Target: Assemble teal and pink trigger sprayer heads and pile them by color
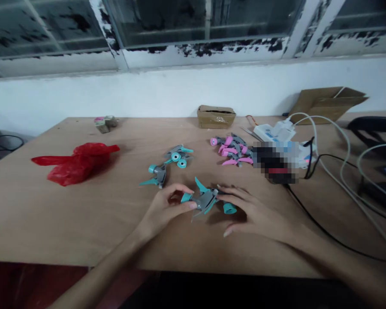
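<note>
My left hand point(170, 204) pinches a grey and teal spray trigger head point(206, 200) between thumb and fingers, just above the table. From the right, my right hand point(251, 210) reaches over a second trigger head, whose teal collar point(230, 209) shows below the fingers. Its fingertips touch the grey parts, while the thumb stands apart. Where one head ends and the other begins is partly hidden. Beyond my left hand lies a loose teal trigger head point(160, 175), with a small cluster of teal trigger heads point(180, 156) behind it.
Pink and grey trigger heads point(233, 150) lie in a pile farther back. A red plastic bag point(83, 163) rests on the left. A small cardboard box point(216, 118) and an open carton point(328, 103) stand by the wall. White cables point(347, 159) and a power strip point(273, 132) occupy the right.
</note>
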Tool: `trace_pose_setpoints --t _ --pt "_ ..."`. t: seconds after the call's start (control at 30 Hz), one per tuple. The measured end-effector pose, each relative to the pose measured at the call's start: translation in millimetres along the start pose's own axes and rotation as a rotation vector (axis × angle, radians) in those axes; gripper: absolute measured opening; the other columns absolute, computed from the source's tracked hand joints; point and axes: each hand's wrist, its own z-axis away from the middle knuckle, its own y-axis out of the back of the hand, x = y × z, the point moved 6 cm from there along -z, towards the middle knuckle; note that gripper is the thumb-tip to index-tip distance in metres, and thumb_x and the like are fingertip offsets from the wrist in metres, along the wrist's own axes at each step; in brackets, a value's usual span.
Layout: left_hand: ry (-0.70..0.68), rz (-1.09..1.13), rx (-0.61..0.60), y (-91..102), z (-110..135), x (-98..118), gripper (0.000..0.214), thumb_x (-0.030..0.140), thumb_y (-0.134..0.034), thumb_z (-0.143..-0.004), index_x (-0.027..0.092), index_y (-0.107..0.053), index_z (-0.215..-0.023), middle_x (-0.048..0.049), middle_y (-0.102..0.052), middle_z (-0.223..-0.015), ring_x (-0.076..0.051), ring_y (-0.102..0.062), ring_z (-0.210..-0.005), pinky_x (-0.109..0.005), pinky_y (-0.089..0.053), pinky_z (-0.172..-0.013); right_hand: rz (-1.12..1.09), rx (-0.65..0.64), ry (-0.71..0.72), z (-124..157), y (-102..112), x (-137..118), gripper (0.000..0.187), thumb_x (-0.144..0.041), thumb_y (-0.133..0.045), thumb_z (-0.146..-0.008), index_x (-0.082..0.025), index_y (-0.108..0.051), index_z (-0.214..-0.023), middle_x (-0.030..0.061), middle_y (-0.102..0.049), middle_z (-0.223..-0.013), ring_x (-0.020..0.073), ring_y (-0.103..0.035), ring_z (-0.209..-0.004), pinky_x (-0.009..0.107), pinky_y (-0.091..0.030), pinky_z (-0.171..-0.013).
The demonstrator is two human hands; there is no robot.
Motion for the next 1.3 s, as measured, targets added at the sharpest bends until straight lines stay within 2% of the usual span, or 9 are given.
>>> trace_pose_setpoints --t 0.13,0.23,0.3,0.4,0.53,0.7,0.87,1.07,1.3 --pt "-0.037 -0.008 -0.009 -23.6 -27.6 4.8 0.025 0.033 -0.071 -0.068 0.016 -0.061 -0.083 0.0002 -0.062 -0.078 -0.013 -0.057 -0.070 -0.024 -0.044 -0.064 -0.043 0.191 -0.079 6.4 24.5 1.9 0.083 -0.056 -0.068 -0.065 -0.023 -0.034 -0.133 0.0122 -0.046 -0.136 0.0267 -0.044 -0.125 0.047 -0.041 -0.099" --pt "-0.059 0.020 -0.020 -44.3 -38.0 5.3 0.026 0.036 -0.069 -0.072 0.015 -0.060 -0.085 0.0000 -0.061 -0.075 -0.013 -0.056 -0.068 -0.024 -0.045 -0.064 0.101 0.309 0.048 -0.7 32.2 -12.4 0.084 -0.058 -0.067 -0.065 -0.018 -0.035 -0.132 0.0159 -0.044 -0.136 0.0296 -0.039 -0.128 0.052 -0.035 -0.103" --pt "-0.104 0.049 -0.025 -57.0 -40.0 6.3 0.027 0.037 -0.068 -0.073 0.016 -0.060 -0.086 -0.0003 -0.061 -0.077 -0.013 -0.056 -0.070 -0.025 -0.046 -0.066 0.163 0.318 0.135 -8.4 28.1 -19.9 0.075 -0.054 -0.063 -0.072 -0.015 -0.037 -0.131 0.0171 -0.047 -0.134 0.0284 -0.040 -0.127 0.053 -0.032 -0.104" --pt "-0.152 0.095 -0.036 -68.6 -38.4 7.6 0.026 0.039 -0.064 -0.077 0.016 -0.059 -0.088 -0.0011 -0.061 -0.081 -0.013 -0.057 -0.072 -0.025 -0.047 -0.067 0.111 0.346 0.162 -17.3 24.0 -18.3 0.044 -0.036 -0.055 -0.084 -0.017 -0.045 -0.123 0.0118 -0.061 -0.118 0.0225 -0.054 -0.112 0.048 -0.038 -0.100" --pt "-0.129 0.158 -0.008 -64.0 -35.6 7.2 0.025 0.039 -0.055 -0.083 0.015 -0.061 -0.088 -0.0011 -0.061 -0.077 -0.011 -0.056 -0.067 -0.023 -0.048 -0.063 -0.130 0.379 0.040 -20.1 25.8 -1.2 0.030 -0.034 -0.054 -0.086 -0.020 -0.053 -0.112 0.0062 -0.067 -0.102 0.0183 -0.062 -0.095 0.035 -0.051 -0.082" --pt "-0.126 0.138 -0.028 -56.9 -36.7 5.8 0.021 0.031 -0.058 -0.082 0.016 -0.064 -0.095 -0.0032 -0.066 -0.083 -0.014 -0.061 -0.075 -0.025 -0.050 -0.069 -0.311 0.399 -0.080 -19.3 22.4 12.9 0.024 -0.037 -0.052 -0.087 -0.021 -0.055 -0.106 0.0037 -0.067 -0.097 0.0151 -0.064 -0.088 0.028 -0.051 -0.076" --pt "-0.152 0.080 -0.071 -54.7 -41.2 6.6 0.016 0.023 -0.065 -0.075 0.016 -0.061 -0.088 -0.0019 -0.064 -0.084 -0.014 -0.060 -0.075 -0.024 -0.049 -0.068 -0.189 0.399 0.082 -23.6 16.2 8.7 0.029 -0.041 -0.054 -0.085 -0.021 -0.054 -0.105 0.0040 -0.067 -0.096 0.0173 -0.062 -0.091 0.039 -0.045 -0.090" --pt "-0.190 -0.022 -0.282 -51.5 -45.1 14.2 0.017 0.021 -0.069 -0.073 0.015 -0.060 -0.086 -0.0003 -0.063 -0.077 -0.012 -0.060 -0.070 -0.023 -0.049 -0.066 0.007 0.406 0.229 -23.2 14.1 -0.7 0.036 -0.047 -0.054 -0.083 -0.021 -0.052 -0.108 0.0015 -0.067 -0.082 0.0166 -0.063 -0.077 0.048 -0.034 -0.099" --pt "-0.427 -0.285 -0.240 -49.1 -41.1 28.7 0.013 0.019 -0.068 -0.073 0.016 -0.062 -0.084 -0.0012 -0.063 -0.081 -0.010 -0.059 -0.070 -0.021 -0.049 -0.065 0.146 0.459 0.298 -18.8 16.5 -9.2 0.032 -0.032 -0.058 -0.084 -0.019 -0.050 -0.112 -0.0011 -0.065 -0.073 0.0154 -0.062 -0.074 0.046 -0.031 -0.099"
